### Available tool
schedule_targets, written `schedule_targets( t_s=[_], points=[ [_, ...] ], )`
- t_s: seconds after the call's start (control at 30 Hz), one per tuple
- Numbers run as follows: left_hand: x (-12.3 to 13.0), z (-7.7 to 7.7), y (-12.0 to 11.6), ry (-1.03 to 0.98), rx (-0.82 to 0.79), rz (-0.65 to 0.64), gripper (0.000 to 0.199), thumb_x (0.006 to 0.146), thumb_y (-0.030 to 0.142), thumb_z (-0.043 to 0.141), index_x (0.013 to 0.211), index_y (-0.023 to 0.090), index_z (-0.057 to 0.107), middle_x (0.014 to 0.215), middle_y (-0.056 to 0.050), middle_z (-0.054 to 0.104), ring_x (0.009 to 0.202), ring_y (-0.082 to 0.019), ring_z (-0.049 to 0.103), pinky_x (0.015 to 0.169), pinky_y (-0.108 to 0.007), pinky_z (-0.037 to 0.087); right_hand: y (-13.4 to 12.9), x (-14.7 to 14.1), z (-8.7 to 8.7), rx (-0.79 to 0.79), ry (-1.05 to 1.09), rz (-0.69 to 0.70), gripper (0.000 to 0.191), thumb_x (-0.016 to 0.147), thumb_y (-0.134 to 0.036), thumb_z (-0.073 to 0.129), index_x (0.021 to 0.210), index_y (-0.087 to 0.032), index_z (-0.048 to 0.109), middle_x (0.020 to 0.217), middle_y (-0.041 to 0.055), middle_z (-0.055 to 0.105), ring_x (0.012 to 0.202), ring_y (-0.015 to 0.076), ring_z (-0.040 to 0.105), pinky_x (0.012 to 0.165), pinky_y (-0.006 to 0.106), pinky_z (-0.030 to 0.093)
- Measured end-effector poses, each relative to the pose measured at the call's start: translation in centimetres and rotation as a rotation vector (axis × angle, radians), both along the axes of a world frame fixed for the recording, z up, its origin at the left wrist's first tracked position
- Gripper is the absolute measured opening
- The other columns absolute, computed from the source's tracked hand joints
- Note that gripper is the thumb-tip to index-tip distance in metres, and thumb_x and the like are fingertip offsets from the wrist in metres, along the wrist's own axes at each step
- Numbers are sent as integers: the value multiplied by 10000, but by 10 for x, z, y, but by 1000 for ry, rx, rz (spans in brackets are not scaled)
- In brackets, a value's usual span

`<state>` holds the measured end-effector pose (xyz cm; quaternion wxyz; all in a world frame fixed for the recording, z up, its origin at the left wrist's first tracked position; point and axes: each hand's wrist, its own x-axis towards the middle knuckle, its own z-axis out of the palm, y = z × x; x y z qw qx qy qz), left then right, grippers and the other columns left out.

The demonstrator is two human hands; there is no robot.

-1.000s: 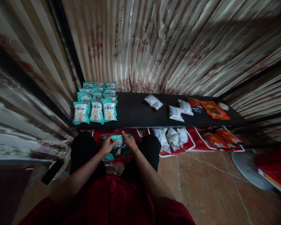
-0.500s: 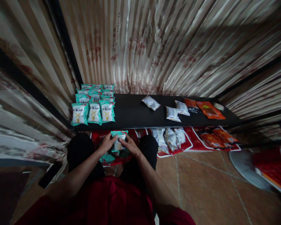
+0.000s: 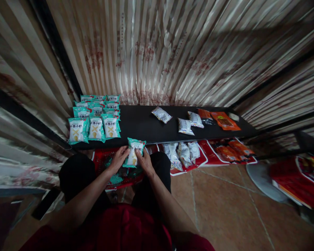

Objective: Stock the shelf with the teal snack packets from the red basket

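Raised out of the left basket [image 3: 97, 157], one teal packet [image 3: 133, 158] is now pinched by left hand [image 3: 119, 159] and right hand [image 3: 145, 162] near the shelf's [image 3: 136, 120] front edge. Packet rows [image 3: 95, 129] fill the shelf's left end, silver bags [image 3: 185, 126] its middle. Knees [image 3: 77, 177] flank the left basket's teal packets [image 3: 116, 179]; baskets [image 3: 205, 157] rightward hold more silver bags [image 3: 183, 153], orange packs [image 3: 229, 153].

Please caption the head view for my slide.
Right hand holds a teal-edged packet above a red basket, left hand close by.

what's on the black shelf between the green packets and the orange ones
Three silvery-white packets lie there, as the head view shows.
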<state>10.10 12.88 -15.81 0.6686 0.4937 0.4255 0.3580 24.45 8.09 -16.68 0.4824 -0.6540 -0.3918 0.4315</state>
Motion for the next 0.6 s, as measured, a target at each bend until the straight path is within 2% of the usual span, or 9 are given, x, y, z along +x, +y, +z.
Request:
schedule_targets(
  t_s=[0.17, 0.37, 0.6],
  points=[
    [8, -7, -4, -51, -6, -19, 553, 702, 483, 647, 1125, 140, 550, 1213, -130, 605, 1113, -247, 570, 935, -353, 460, 14, 9, 6, 30, 5, -63, 522, 767, -583, 533, 1055, -150, 582, 938, 82, 681, 830, 212, 634, 696, 286, 507],
    [17, -12, 4, -9, 32, 58, 536, 686, 457, 651, 1112, 147, 554, 1182, -118, 625, 1084, -243, 591, 938, -374, 466, 26, 14, 25, -18, 0, -8, 523, 772, -602, 520, 1063, -175, 599, 893, 56, 691, 809, 200, 635, 703, 281, 500],
    [32, -12, 24, 13, 90, 107, 449, 753, 407, 590, 1118, 147, 552, 1160, -107, 642, 1042, -240, 612, 905, -364, 485, 30, 30, 48, -11, 82, 97, 503, 788, -588, 527, 1000, -147, 643, 916, 54, 682, 875, 197, 612, 744, 265, 475]
  ],
)
